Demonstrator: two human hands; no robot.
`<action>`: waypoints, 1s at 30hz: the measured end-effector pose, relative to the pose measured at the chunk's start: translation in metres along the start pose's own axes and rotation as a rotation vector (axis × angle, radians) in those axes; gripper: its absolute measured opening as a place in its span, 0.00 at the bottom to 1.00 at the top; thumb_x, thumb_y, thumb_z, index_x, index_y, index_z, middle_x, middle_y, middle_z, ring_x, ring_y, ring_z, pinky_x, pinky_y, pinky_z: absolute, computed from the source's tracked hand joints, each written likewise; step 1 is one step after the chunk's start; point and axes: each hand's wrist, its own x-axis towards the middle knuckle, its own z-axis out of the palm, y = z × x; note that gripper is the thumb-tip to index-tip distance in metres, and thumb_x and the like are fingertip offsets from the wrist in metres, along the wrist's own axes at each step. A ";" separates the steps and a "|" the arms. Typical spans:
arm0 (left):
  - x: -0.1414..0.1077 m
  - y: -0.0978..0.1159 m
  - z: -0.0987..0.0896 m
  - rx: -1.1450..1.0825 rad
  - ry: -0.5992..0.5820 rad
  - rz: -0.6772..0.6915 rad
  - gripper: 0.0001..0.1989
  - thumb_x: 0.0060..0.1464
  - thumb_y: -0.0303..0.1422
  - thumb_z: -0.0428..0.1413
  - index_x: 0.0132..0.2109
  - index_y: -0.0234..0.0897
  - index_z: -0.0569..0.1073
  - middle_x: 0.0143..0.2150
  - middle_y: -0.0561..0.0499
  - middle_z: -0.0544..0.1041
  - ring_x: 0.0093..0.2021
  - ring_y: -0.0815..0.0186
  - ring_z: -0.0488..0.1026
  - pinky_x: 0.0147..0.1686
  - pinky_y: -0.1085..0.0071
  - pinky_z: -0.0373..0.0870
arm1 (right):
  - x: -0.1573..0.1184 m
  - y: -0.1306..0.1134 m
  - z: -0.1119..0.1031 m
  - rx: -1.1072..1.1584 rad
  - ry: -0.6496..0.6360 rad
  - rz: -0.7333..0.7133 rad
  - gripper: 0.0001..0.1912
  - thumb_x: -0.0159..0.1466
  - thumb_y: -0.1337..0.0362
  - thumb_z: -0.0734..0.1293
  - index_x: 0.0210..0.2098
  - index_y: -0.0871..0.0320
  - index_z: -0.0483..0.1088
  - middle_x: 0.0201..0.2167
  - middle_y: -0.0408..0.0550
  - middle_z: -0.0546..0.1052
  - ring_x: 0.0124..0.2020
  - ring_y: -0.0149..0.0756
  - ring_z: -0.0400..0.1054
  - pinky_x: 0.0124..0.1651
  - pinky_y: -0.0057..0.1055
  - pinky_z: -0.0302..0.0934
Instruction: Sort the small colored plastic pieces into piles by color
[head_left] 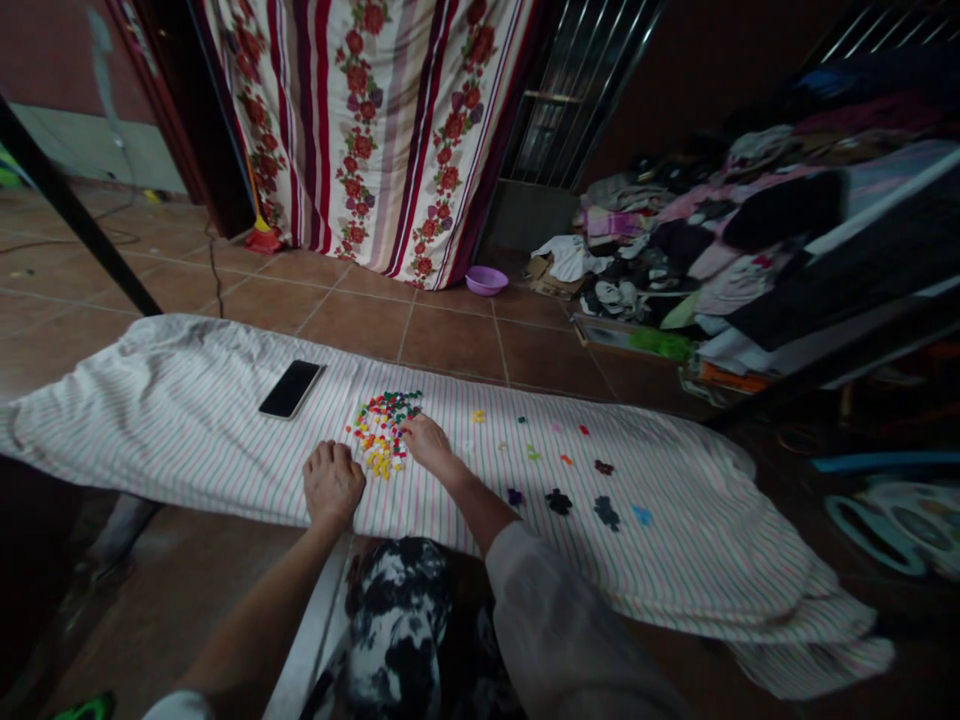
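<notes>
The right hand [426, 443] is bunched narrow at the right edge of the mixed pile [381, 432], apparently for fine picking; whether it holds a piece, I cannot tell. The left hand [333, 482] rests palm down, fingers slack, on the cloth [210, 440] beside the pile, perhaps as a brace. Rightward, single-colour clusters [559, 501] sit apart, presumably against mixing.

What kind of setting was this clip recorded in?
Probably a home interior: a floral striped curtain hangs across what may be a doorway, a broom stands beside it, and clothes lie heaped along the right.
</notes>
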 end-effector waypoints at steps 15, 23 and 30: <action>0.000 -0.001 0.000 -0.014 0.002 0.010 0.09 0.55 0.30 0.47 0.40 0.34 0.70 0.42 0.42 0.70 0.46 0.55 0.66 0.45 0.62 0.58 | -0.005 -0.013 -0.001 -0.035 0.015 0.010 0.14 0.63 0.69 0.64 0.45 0.52 0.75 0.43 0.49 0.76 0.48 0.38 0.68 0.50 0.31 0.59; 0.000 0.001 -0.002 -0.005 0.001 0.005 0.09 0.56 0.31 0.47 0.40 0.34 0.70 0.42 0.42 0.71 0.46 0.55 0.66 0.45 0.61 0.58 | -0.005 0.000 0.012 0.302 0.203 0.047 0.08 0.61 0.67 0.64 0.40 0.54 0.71 0.37 0.43 0.77 0.37 0.32 0.70 0.43 0.28 0.62; 0.000 0.000 -0.001 -0.019 -0.006 -0.004 0.10 0.56 0.32 0.47 0.41 0.34 0.71 0.42 0.41 0.70 0.47 0.55 0.66 0.45 0.61 0.58 | -0.031 0.011 0.010 0.502 0.294 0.172 0.06 0.59 0.65 0.65 0.36 0.54 0.70 0.32 0.41 0.77 0.34 0.32 0.71 0.39 0.29 0.65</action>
